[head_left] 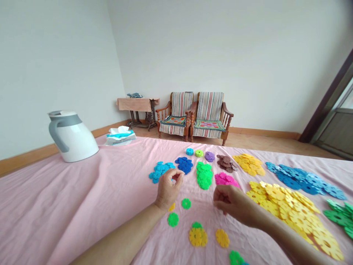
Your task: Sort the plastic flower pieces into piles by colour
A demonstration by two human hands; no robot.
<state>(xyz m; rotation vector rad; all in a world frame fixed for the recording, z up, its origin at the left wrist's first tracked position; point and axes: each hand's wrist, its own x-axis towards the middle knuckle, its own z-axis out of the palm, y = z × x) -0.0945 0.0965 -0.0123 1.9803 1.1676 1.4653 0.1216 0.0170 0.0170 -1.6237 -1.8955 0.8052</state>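
My left hand hovers over the pink tablecloth with its fingers curled in a pinch beside the light blue pile of snowflake discs; what it holds is hidden. My right hand lies just below the pink disc pile, fingers curled together, contents unseen. Between and below the hands lie loose green discs and yellow discs. Sorted piles of dark blue, green, brown and yellow discs sit beyond the hands.
A white kettle and a tissue pack stand at the table's far left. Large heaps of yellow, blue and green discs fill the right side. Two striped wooden armchairs stand against the far wall.
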